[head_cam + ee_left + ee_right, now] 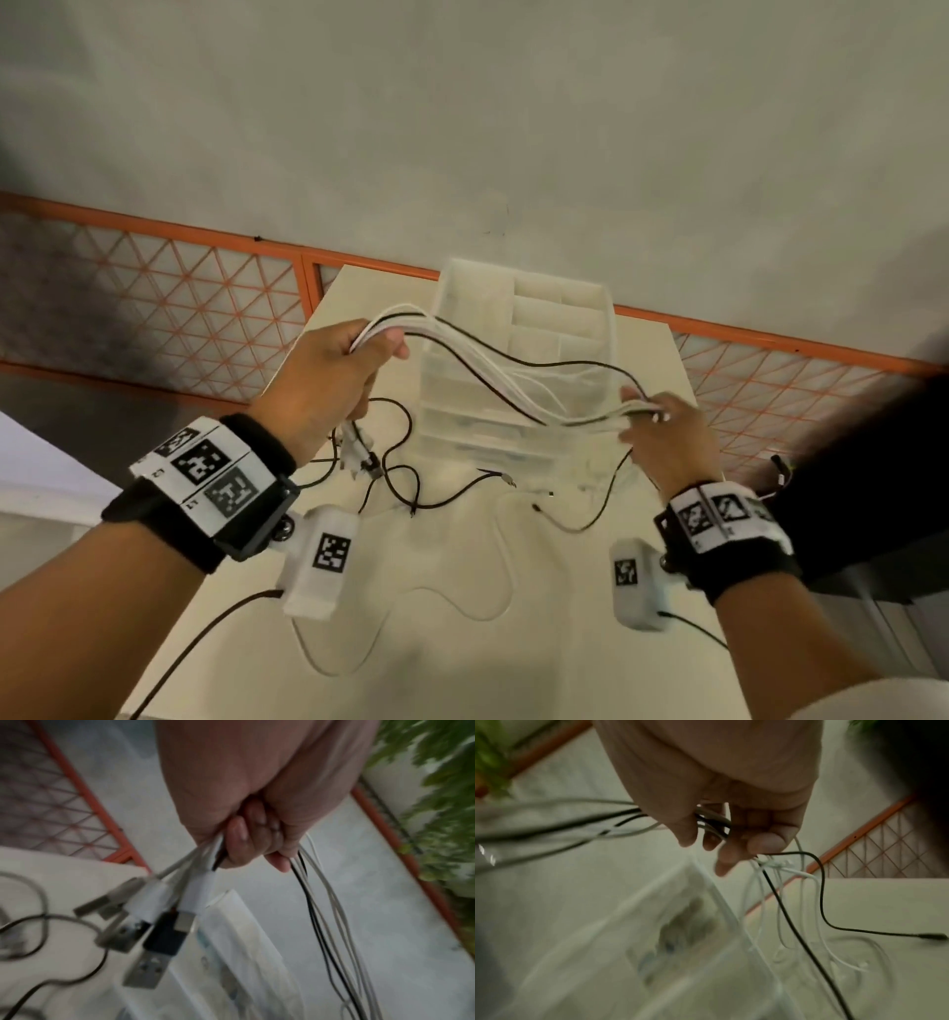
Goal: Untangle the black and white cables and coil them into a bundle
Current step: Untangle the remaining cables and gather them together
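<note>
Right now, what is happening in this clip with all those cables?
A person holds a bunch of thin black and white cables stretched between both hands above a cream table. The left hand grips the end with the USB plugs; the right hand holds the strands further along. Loose ends still trail on the table, beside a clear plastic drawer organiser. Nothing is coiled yet.

Both forearms are bare. Each wrist wears a black strap (154, 519) carrying a boxy black-framed block faced with white panels of black square-patterned markers (215, 475) — three on the left. Below each band hangs a white camera housing (321, 562) with its own marker and a thin black cable (205, 642) trailing back; the right housing (637, 583) matches.
</note>
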`<action>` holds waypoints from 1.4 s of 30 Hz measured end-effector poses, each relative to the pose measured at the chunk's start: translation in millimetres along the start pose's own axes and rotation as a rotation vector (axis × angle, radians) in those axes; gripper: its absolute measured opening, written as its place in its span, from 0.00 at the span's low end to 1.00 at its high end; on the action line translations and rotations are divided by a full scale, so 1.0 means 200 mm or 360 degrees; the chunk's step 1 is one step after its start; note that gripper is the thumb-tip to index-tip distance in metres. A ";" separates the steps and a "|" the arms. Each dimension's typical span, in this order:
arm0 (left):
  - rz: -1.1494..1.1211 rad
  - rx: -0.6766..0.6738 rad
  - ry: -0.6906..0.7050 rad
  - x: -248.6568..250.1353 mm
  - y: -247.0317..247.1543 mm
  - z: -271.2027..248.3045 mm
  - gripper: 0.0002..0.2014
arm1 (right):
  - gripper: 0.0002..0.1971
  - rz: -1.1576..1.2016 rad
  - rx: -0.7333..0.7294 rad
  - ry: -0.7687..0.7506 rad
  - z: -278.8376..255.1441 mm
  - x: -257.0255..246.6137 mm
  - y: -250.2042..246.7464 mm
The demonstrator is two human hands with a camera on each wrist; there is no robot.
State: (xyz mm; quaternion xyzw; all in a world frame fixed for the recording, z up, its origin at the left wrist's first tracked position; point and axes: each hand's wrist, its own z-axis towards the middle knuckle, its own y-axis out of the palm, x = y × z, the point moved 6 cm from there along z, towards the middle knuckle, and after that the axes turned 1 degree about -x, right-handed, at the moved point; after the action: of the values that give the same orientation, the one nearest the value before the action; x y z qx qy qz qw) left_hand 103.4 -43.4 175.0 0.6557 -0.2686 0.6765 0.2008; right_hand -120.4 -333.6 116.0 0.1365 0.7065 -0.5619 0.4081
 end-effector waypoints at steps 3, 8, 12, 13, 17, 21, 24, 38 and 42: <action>0.0035 0.0148 -0.0181 -0.13 -0.07 0.01 0.13 | 0.18 0.0097 0.0029 -0.0078 0.06 -0.06 -0.11; 0.0121 0.0073 -0.0326 -0.20 -0.05 -0.02 0.13 | 0.20 -0.0073 -0.0297 -0.0058 0.04 0.13 0.04; 0.0325 -0.0133 -0.0432 -0.25 0.04 -0.08 0.11 | 0.37 -0.0414 -0.0793 0.0107 -0.10 0.28 0.23; 0.0362 -0.0183 -0.0459 -0.26 0.07 -0.10 0.11 | 0.40 -0.0400 -0.0859 0.0067 -0.13 0.24 0.25; 0.0396 -0.0410 -0.0471 -0.25 0.24 -0.13 0.10 | 0.38 0.0146 -0.1143 -0.0265 -0.39 -0.12 0.34; 0.0209 -0.0682 -0.0379 -0.15 0.37 -0.17 0.15 | 0.16 0.0049 -0.1376 -0.0179 -0.56 -0.22 0.54; 0.0334 -0.0819 -0.0346 -0.15 0.31 -0.17 0.17 | 0.09 -0.0131 -0.0957 0.0007 -0.42 -0.07 0.48; 0.0938 -0.0191 -0.0755 -0.72 0.02 -0.23 0.15 | 0.15 -0.0250 -0.1040 -0.0523 -0.65 0.14 0.76; 0.0591 -0.0215 -0.0877 -0.73 0.06 -0.25 0.13 | 0.15 -0.0739 -0.1365 -0.0597 -0.75 0.22 0.94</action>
State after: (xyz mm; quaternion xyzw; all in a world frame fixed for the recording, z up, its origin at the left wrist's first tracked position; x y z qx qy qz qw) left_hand 64.9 -9.2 29.7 0.7389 -0.4720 0.4794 0.0369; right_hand -88.7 -146.7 -38.7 -0.3062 0.7995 -0.3127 0.4115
